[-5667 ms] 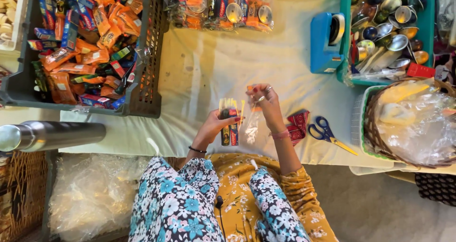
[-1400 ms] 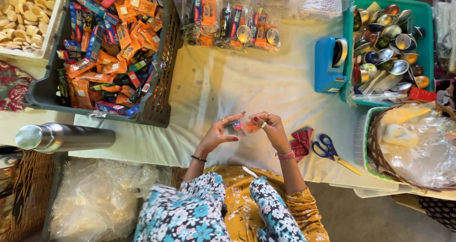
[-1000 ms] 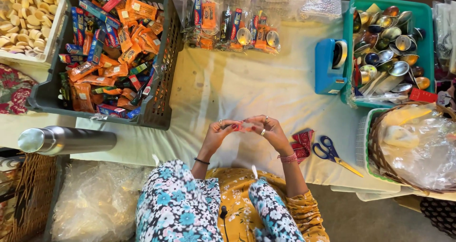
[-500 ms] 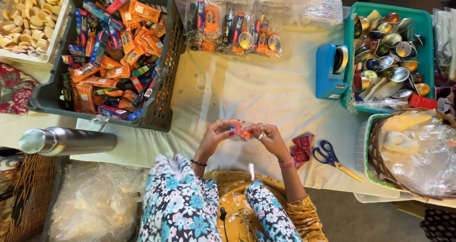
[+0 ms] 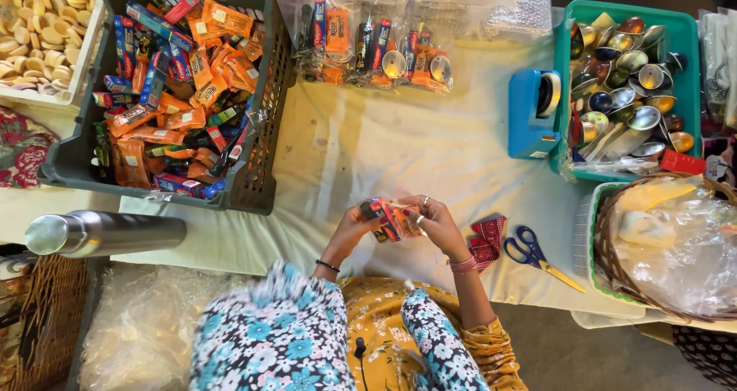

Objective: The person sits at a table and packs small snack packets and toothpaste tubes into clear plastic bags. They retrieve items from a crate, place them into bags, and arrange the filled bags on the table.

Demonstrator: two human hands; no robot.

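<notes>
Both hands are meeting over the near edge of the table, and I am watching them from above. My left hand (image 5: 355, 224) is curling its fingers around a small clear packet of snack bars (image 5: 386, 217), gripping its left end. My right hand (image 5: 431, 221), wearing rings and a pink bracelet, is closing on the packet's right end, fingers bent over the top. The packet is being held just above the cloth, between the two palms, with orange and red wrappers showing through it. Both forearms are angling inward from floral sleeves.

The white tablecloth (image 5: 399, 145) is lying creased under the work. A dark crate (image 5: 261, 141) of orange and blue wrapped bars is standing at the far left. Filled clear packets (image 5: 372, 49) are lying in a row at the far edge. A blue tape dispenser (image 5: 533, 115) is sitting beside a green bin (image 5: 683, 69) of shiny metal cups. Blue-handled scissors (image 5: 537, 254) and a folded red cloth (image 5: 487, 241) are lying just right of my right hand. A steel flask (image 5: 104, 234) is lying on its side at the left, and a wicker basket (image 5: 660, 245) lined with plastic is standing at the right.
</notes>
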